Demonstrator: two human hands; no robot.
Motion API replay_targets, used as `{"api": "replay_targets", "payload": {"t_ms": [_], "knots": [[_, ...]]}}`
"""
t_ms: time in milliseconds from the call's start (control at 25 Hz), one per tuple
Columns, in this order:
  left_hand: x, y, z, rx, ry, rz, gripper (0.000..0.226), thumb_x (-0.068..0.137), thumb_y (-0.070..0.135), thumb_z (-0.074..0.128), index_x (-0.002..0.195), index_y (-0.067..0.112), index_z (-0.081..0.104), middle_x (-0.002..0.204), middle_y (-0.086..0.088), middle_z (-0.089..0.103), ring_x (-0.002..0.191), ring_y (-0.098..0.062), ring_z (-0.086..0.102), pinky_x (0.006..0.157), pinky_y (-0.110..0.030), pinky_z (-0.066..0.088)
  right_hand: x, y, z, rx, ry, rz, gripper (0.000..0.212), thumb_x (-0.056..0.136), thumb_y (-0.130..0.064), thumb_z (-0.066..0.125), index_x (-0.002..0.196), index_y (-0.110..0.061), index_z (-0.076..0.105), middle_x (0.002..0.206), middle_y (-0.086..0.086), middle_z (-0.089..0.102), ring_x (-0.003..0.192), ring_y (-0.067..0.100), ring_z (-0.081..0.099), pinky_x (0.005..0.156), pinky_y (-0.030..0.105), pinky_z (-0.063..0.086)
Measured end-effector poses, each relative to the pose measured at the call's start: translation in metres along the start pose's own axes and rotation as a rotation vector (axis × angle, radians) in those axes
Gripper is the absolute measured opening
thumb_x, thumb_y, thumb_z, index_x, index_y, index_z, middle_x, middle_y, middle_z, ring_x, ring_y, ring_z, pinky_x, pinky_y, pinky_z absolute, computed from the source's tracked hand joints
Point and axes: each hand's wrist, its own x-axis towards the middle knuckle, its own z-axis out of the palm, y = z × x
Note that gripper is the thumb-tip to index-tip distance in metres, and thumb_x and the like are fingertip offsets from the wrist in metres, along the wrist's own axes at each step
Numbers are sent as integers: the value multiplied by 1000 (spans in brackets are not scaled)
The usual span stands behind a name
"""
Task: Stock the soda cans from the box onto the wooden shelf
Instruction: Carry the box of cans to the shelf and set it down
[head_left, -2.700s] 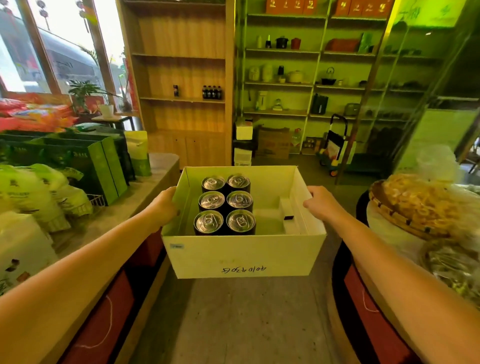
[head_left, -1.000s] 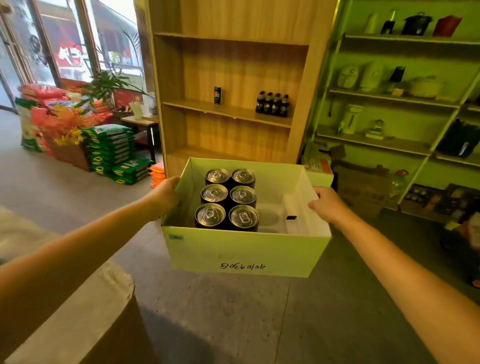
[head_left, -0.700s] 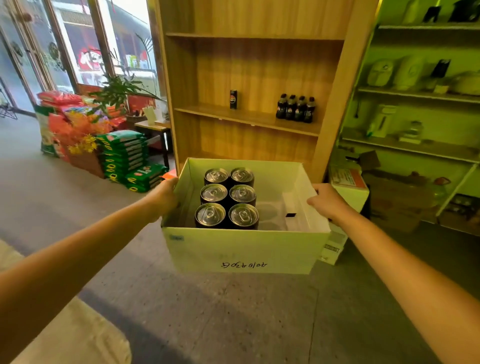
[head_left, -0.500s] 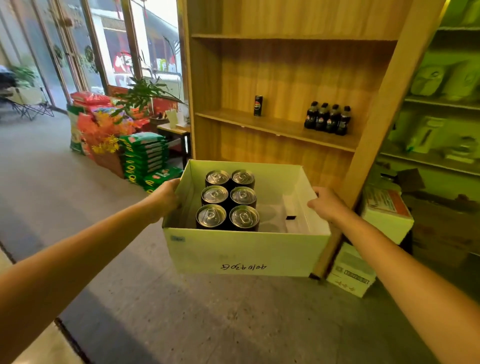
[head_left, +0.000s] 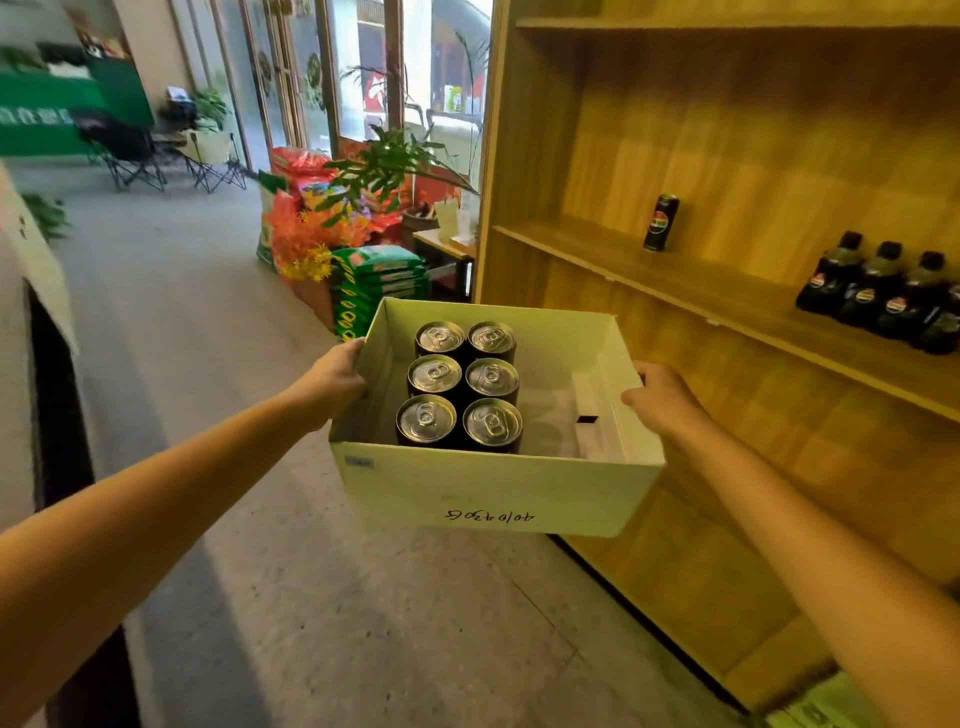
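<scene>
I carry an open pale cardboard box in front of me, above the floor. My left hand grips its left wall and my right hand grips its right wall. Several black soda cans with silver tops stand upright in the box's left half, in two columns. The right half holds only a white insert. The wooden shelf stands close on my right. One black can stands alone on its middle board.
Several dark soda bottles stand on the same board further right. Stacked green bags, orange flowers and a potted plant sit by the shelf's left end near glass doors. A counter edge is at my left. Bare grey floor lies below.
I have walked with the box up to the wooden shelf and turned left, so the shelf now fills the right side. Both hands have kept their hold on the box.
</scene>
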Motion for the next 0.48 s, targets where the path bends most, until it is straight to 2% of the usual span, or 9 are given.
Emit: {"api": "replay_targets", "payload": {"t_ms": [200, 320, 400, 480], "knots": [[134, -14, -20, 19, -37, 47, 67, 81, -17, 45, 140, 11, 30, 137, -20, 46, 123, -35, 47, 95, -49, 47, 100, -19, 58, 15, 47, 34, 35, 88, 2, 45, 122, -5, 52, 122, 18, 58, 107, 31, 53, 75, 30, 37], [210, -11, -29, 52, -92, 110, 67, 80, -17, 47, 140, 11, 32, 135, -18, 47, 121, -34, 48, 91, -45, 50, 147, -27, 87, 32, 94, 91, 34, 88, 3, 45, 120, -4, 53, 121, 17, 58, 100, 28, 53, 74, 29, 37], [263, -5, -30, 91, -134, 150, 67, 79, -19, 45, 138, 10, 34, 134, -18, 48, 120, -35, 50, 95, -49, 47, 179, -29, 103, 63, 134, 132, 35, 87, 4, 45, 120, -4, 53, 120, 17, 59, 94, 23, 51, 74, 27, 36], [307, 0, -22, 105, -178, 174, 67, 79, -20, 43, 138, 11, 35, 133, -20, 49, 120, -35, 49, 97, -51, 46, 204, -29, 116, 79, 179, 178, 37, 87, 4, 46, 122, -4, 52, 123, 17, 58, 103, 26, 54, 77, 27, 37]]}}
